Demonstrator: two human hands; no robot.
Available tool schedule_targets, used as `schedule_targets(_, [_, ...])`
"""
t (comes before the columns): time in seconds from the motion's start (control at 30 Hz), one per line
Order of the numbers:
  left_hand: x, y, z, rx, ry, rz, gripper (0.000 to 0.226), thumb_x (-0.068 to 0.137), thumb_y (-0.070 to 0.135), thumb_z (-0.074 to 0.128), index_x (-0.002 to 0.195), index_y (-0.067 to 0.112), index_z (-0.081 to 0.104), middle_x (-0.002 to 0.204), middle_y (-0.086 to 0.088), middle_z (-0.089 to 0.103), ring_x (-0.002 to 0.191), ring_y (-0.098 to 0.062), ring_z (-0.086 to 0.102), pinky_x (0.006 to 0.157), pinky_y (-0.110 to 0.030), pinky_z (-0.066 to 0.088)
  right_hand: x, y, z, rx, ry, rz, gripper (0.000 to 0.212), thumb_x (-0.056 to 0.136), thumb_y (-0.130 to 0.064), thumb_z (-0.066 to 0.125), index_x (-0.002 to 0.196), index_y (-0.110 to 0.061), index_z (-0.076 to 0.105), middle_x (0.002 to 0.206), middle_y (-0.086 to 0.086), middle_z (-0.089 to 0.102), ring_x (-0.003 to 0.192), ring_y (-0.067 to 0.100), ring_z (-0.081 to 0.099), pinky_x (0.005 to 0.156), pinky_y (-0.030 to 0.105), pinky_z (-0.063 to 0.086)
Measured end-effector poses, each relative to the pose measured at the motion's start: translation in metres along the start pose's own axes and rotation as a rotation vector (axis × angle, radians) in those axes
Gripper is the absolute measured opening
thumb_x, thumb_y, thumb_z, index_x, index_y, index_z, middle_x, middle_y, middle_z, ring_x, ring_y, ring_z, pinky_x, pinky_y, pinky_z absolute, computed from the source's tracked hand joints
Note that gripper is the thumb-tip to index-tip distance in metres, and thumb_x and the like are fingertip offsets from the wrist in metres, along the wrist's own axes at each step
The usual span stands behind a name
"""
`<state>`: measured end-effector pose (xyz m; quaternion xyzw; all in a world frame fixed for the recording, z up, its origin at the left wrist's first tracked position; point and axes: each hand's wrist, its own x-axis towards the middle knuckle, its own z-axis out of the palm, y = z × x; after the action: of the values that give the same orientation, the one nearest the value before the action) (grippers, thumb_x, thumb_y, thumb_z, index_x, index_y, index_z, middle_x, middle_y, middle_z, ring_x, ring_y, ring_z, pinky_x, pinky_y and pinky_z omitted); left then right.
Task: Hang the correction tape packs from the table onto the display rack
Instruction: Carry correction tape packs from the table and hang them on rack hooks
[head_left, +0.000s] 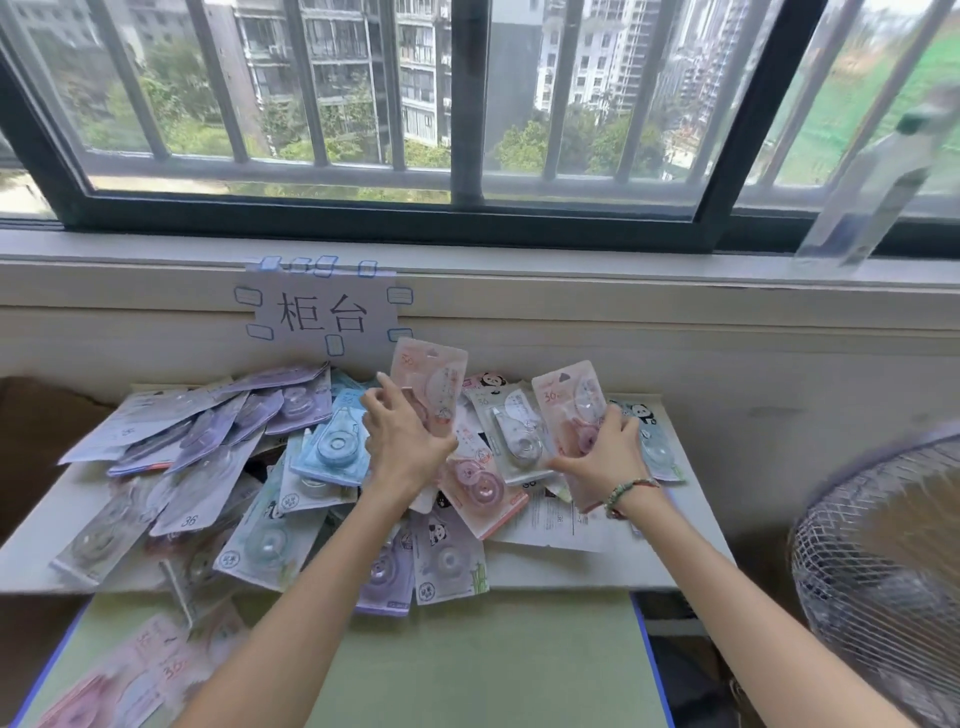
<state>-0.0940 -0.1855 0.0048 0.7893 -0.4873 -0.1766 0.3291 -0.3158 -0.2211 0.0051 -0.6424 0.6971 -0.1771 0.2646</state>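
My left hand (402, 441) gripped a pink pack (434, 387); right hand (602, 452), at 3 o'clock, gripped another pink pack (569, 400) above the table (550, 569).

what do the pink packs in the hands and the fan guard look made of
Pink packs: printed card backing, apparently under a clear glossy plastic blister; the domes catch light.
Fan guard: thin wire mesh, likely metal with a pale coating, though blur leaves that open.

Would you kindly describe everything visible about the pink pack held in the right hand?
The pink carded correction tape pack is a flat pink backing card under a clear plastic blister, with a hang hole near its top and "36" printed below it. It stands nearly upright, tilted slightly, above the heaped packs on the table, gripped at its lower right edge by the right hand.
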Motion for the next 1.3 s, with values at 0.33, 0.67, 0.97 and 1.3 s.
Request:
schedule_targets(0.33, [-0.116, 0.006, -0.029, -0.169, -0.024, 0.066, 0.121, 0.063, 0.052, 0.084, 0.151, 0.014, 0.010, 0.141, -0.019, 0.037, 0.128, -0.032, 0.042, 0.105, -0.046, 0.041, -0.125, 0.004, -0.024, -0.078, 0.176, -0.067, 0.116, 0.064, -0.065, 0.073, 0.142, -0.002, 0.015, 0.138, 0.011, 0.026, 0.125, 0.029, 0.041, 0.092, 0.043, 0.044])
schedule_targets(0.67, [-0.210, 0.060, -0.018, -0.230, -0.141, 0.333, 0.120, 0.069, 0.044, 0.081, 0.154, 0.010, 0.004, 0.136, -0.017, 0.040, 0.129, -0.033, 0.042, 0.107, -0.036, 0.027, -0.262, 0.053, -0.073, -0.106, 0.359, 0.133, 0.126, 0.071, -0.067, 0.067, 0.150, -0.006, -0.009, 0.153, 0.013, 0.012, 0.136, 0.030, 0.033, 0.102, 0.040, 0.037])
schedule_targets(0.97, [-0.349, 0.096, -0.006, -0.369, -0.438, 0.631, 0.115, 0.065, 0.045, 0.082, 0.151, 0.010, 0.014, 0.130, -0.014, 0.048, 0.123, -0.031, 0.048, 0.099, -0.045, 0.045, -0.439, 0.134, -0.121, -0.114, 0.765, 0.540, 0.122, 0.070, -0.060, 0.073, 0.151, -0.006, -0.002, 0.145, 0.015, 0.023, 0.129, 0.034, 0.039, 0.094, 0.043, 0.044])
schedule_targets(1.3, [-0.564, 0.156, 0.009, -0.397, -0.777, 0.970, 0.116, 0.073, 0.044, 0.078, 0.153, 0.010, 0.001, 0.137, -0.017, 0.038, 0.125, -0.034, 0.044, 0.097, -0.041, 0.041, -0.670, 0.227, -0.165, -0.084, 1.128, 0.979, 0.117, 0.065, -0.058, 0.078, 0.146, -0.004, 0.013, 0.136, 0.016, 0.033, 0.122, 0.035, 0.046, 0.086, 0.043, 0.046])
